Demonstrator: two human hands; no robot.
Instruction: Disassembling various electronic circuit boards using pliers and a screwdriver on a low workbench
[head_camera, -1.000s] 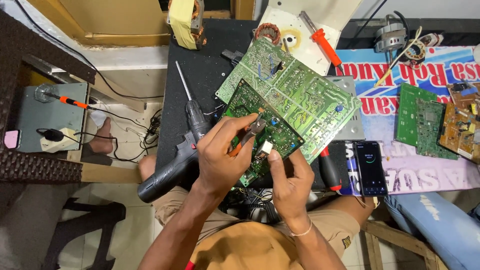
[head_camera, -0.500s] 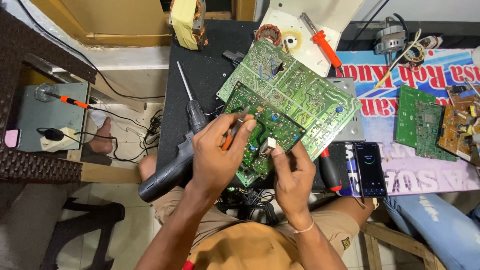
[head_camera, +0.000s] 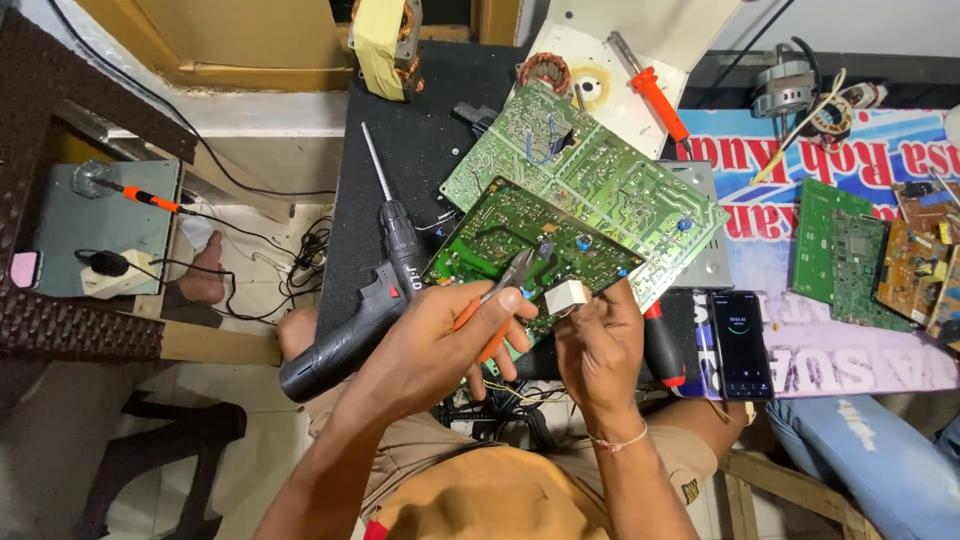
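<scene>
left hand: fist wrapped round the orange handles of the pliers, knuckles up, wrist bent inward, forearm rising from lower left
pliers: grey tips lie on the solder side of the small green board, near its middle; whether the tips grip anything, cannot tell (too small)
right hand: fingers curled, thumb and forefinger pinching a small white block at the board's near edge; thin band on the wrist, forearm rising from below
small green board: tilted, solder side up, propped over the person's lap at the front edge of the black bench top; its far corner overlaps the large green board
large green board: lies flat behind, also solder side up, resting partly on a grey metal plate
cordless screwdriver: black, just left of the left hand, long bit pointing away, not touched
phone: screen lit, right of the right hand, on the printed banner
red-handled tool: between right hand and phone, partly hidden
orange screwdriver: far side, on a white panel
more boards: green and brown, far right (well apart from both hands)
soldering iron: orange grip, on the grey box at left
</scene>
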